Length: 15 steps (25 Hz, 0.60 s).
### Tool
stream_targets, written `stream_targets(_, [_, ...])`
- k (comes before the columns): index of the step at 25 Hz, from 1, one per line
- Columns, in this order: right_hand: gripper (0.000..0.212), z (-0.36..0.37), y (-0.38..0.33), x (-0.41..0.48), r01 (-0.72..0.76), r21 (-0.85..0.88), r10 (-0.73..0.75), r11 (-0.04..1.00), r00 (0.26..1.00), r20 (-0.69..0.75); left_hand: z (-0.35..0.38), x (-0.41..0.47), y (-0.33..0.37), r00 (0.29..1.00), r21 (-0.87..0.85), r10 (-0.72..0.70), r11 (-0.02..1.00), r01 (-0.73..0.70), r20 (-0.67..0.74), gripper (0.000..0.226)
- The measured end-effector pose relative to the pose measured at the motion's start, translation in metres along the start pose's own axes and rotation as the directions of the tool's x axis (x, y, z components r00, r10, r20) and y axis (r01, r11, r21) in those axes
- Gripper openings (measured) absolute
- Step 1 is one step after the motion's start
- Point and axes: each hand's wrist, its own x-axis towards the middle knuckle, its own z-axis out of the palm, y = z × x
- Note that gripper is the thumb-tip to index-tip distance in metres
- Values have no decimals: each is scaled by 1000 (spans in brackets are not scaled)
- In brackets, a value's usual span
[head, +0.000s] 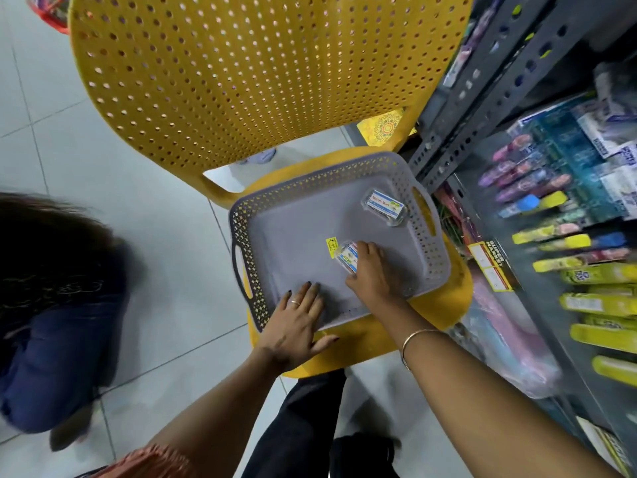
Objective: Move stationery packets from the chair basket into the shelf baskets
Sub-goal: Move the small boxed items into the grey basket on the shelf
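A grey perforated basket (427, 257) rests on the seat of a yellow chair (241, 74). Inside it, one clear stationery packet with a white and blue label (384, 205) lies near the far right corner. My right hand (370, 270) reaches into the basket's middle, its fingers closed around a second small packet (346, 258). A yellow price sticker (332, 246) lies on the basket floor just left of that packet. My left hand (298, 320) presses flat, fingers spread, on the basket's near rim.
A grey metal shelf (482, 108) stands right of the chair, filled with pens, yellow packets and boxed goods (565, 215). Another person in dark blue clothes (51, 326) crouches on the white tiled floor at left. A red basket (48, 12) sits far back left.
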Motion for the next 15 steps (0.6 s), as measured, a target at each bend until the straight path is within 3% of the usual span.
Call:
stream_targets(7, [57,-96,12,-21,35,-25,-39,999,979,-199,-53,4,12,991,-31,-19,999,15,-130,86])
stream_targets(12, [58,-245,24,-71,71,-2,-66,997,915,-399,-179,45,45,948,-44,90,993,-108,-305,91])
stream_targets(15, [59,-330,30,-120,56,19,-41,998,884,-466,-266,60,78,869,46,217,974,-220,-445,92])
